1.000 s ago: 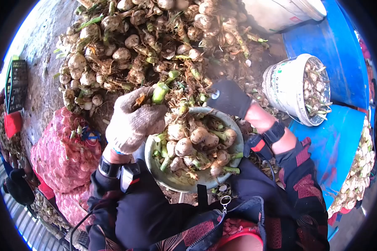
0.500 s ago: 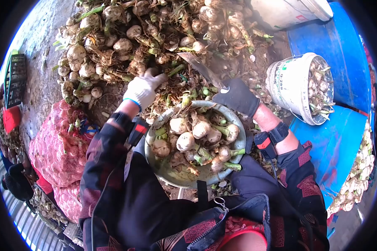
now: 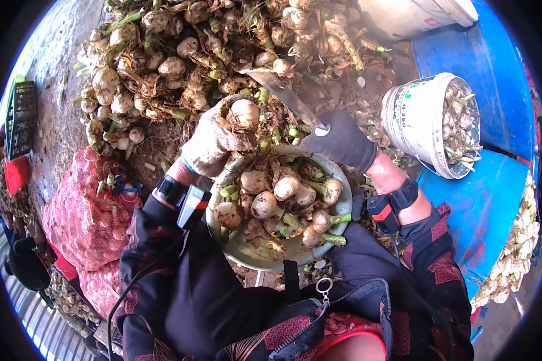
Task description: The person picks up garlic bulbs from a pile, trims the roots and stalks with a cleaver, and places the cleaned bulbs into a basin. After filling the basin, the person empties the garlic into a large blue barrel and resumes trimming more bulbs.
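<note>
My left hand (image 3: 214, 141), in a white knit glove, is closed around a soil-stained garlic bulb (image 3: 245, 114) above the rim of a metal basin (image 3: 214, 219). My right hand (image 3: 342, 141), in a dark glove, grips a knife (image 3: 289, 102) whose broad blade points up and left, apart from the bulb. Inside the basin, between my knees, lie several garlic bulbs (image 3: 265, 204) with cut green stems. A large heap of garlic (image 3: 171, 66), with roots and dry leaves on it, lies just beyond my hands.
A white bucket (image 3: 412, 123) of small bulbs and trimmings tilts at the right, beside blue barrels (image 3: 473, 210). Another white bucket (image 3: 403, 18) is at the top right. A full pink mesh sack (image 3: 84, 210) stands at the left, with a dark crate (image 3: 21, 117) behind it.
My left hand has taken hold of a garlic bulb from the heap and drawn it back toward the basin, turning upward. The knife has shifted only slightly left.
</note>
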`<state>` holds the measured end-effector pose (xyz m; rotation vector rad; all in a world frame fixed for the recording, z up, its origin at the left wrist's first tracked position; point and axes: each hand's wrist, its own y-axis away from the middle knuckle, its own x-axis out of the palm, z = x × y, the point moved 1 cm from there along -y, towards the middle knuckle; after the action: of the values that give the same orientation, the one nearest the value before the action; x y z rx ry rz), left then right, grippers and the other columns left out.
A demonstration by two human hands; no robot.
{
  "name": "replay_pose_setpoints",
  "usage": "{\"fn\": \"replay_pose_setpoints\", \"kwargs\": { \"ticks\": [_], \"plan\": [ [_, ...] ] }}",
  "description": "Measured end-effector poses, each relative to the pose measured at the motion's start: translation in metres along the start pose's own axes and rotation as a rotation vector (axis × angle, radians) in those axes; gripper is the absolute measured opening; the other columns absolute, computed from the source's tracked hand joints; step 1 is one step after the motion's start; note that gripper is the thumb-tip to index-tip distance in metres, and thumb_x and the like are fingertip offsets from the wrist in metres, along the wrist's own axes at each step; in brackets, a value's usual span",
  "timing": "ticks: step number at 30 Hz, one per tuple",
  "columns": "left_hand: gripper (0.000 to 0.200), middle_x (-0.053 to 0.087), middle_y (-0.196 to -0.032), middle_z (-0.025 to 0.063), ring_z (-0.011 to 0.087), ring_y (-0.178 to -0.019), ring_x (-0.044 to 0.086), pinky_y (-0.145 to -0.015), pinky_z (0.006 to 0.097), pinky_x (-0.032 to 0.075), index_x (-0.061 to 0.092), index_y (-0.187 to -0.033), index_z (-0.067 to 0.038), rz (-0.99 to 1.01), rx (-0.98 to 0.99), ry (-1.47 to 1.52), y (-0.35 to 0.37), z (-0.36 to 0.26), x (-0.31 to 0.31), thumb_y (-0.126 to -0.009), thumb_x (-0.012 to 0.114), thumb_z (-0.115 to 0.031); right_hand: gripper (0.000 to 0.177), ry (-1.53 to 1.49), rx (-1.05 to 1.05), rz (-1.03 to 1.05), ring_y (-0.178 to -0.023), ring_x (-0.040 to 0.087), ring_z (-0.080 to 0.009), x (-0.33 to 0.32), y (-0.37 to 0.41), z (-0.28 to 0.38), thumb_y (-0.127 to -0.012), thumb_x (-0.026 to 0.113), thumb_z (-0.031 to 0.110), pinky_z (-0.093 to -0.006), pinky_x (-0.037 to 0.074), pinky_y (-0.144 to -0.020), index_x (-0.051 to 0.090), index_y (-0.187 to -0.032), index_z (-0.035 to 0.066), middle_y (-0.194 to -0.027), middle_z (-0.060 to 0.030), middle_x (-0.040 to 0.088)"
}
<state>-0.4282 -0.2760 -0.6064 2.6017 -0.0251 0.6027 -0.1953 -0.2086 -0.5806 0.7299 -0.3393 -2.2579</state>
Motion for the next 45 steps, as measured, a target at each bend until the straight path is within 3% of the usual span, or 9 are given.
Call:
{"fn": "replay_pose_setpoints", "kwargs": {
  "ticks": [17,20,23,34,37,39,40,43,45],
  "plan": [
    [0.023,0.061,-0.1,0.0119,0.0215,-0.095,0.058,-0.082,0.0392,0.049,0.058,-0.102,-0.004,0.026,0.204,0.478,0.02,0.007,-0.014,-0.08,0.062,-0.004,0.028,0.234,-0.341,-0.073,-0.058,0.055,-0.0292,0.008,0.006,0.045,-0.067,0.071,0.025,-0.0356,0.042,-0.055,0.06,-0.075,0.001,-0.064,-0.0159,0.055],
    [0.034,0.059,-0.099,0.0068,0.0217,-0.091,0.058,-0.079,0.0312,0.047,0.056,-0.107,-0.007,0.002,1.126,-1.37,0.038,0.018,-0.04,-0.073,0.056,0.001,0.022,0.311,-0.513,-0.102,-0.059,0.054,-0.0327,0.011,0.007,0.055,-0.067,0.069,0.021,-0.0374,0.042,-0.053,0.058,-0.071,0.002,-0.064,-0.0148,0.054],
    [0.034,0.057,-0.113,0.0076,0.0204,-0.101,0.056,-0.085,0.0344,0.046,0.056,-0.112,-0.009,0.047,0.531,-1.442,0.043,0.075,-0.073,-0.078,0.055,-0.009,0.016,0.401,-0.675,-0.168,-0.06,0.054,-0.0348,0.012,0.007,0.058,-0.067,0.068,0.017,-0.039,0.043,-0.051,0.057,-0.07,0.004,-0.066,-0.0137,0.054],
    [0.037,0.056,-0.116,0.0128,0.0226,-0.098,0.057,-0.088,0.0325,0.046,0.049,-0.119,-0.001,0.161,0.508,-1.095,0.061,0.032,-0.025,-0.083,0.055,-0.003,0.011,0.444,-0.682,-0.134,-0.059,0.055,-0.0327,0.015,0.008,0.057,-0.068,0.066,0.015,-0.039,0.043,-0.05,0.059,-0.071,0.007,-0.066,-0.0122,0.054],
    [0.036,0.054,-0.123,0.0078,0.0204,-0.109,0.054,-0.089,0.0336,0.045,0.048,-0.123,-0.004,0.203,0.247,-0.789,0.057,0.053,-0.038,-0.089,0.048,-0.018,0.012,0.384,-0.693,-0.085,-0.058,0.055,-0.0332,0.017,0.004,0.042,-0.066,0.066,0.016,-0.0395,0.043,-0.05,0.059,-0.071,0.007,-0.065,-0.0119,0.054],
    [0.034,0.054,-0.123,0.0104,0.0219,-0.107,0.055,-0.091,0.0327,0.043,0.051,-0.119,-0.003,0.248,-0.236,0.452,0.059,0.031,-0.019,-0.089,0.05,-0.019,0.012,0.343,-0.712,-0.05,-0.058,0.055,-0.0336,0.017,0.003,0.035,-0.065,0.066,0.016,-0.0397,0.043,-0.05,0.059,-0.071,0.008,-0.064,-0.0117,0.054],
    [0.033,0.054,-0.12,0.0132,0.0237,-0.104,0.057,-0.09,0.0328,0.043,0.055,-0.115,-0.002,0.253,0.128,-0.438,0.06,0.023,-0.014,-0.085,0.056,-0.017,0.012,0.321,-0.708,-0.038,-0.058,0.055,-0.0336,0.017,0.004,0.033,-0.065,0.066,0.016,-0.0396,0.043,-0.051,0.059,-0.071,0.008,-0.063,-0.0118,0.054],
    [0.06,0.051,-0.12,0.0172,0.0254,-0.109,0.052,-0.094,0.0374,0.043,0.037,-0.128,0.003,0.485,0.575,-0.925,0.057,0.022,-0.021,-0.078,0.066,-0.013,0.012,0.464,-0.595,-0.059,-0.058,0.057,-0.0325,0.015,-0.008,0.0,-0.065,0.065,0.018,-0.0391,0.046,-0.052,0.06,-0.071,0.008,-0.061,-0.0121,0.056],
    [0.06,0.054,-0.115,0.0133,0.023,-0.107,0.053,-0.092,0.0338,0.042,0.056,-0.114,-0.002,0.129,0.165,-0.334,0.078,-0.022,0.016,-0.068,0.075,-0.034,0.013,0.514,-0.369,-0.036,-0.058,0.06,-0.0312,-0.002,-0.007,-0.016,-0.067,0.061,0.021,-0.0387,0.048,-0.053,0.061,-0.069,0.008,-0.059,-0.0143,0.057]
  ]
}}
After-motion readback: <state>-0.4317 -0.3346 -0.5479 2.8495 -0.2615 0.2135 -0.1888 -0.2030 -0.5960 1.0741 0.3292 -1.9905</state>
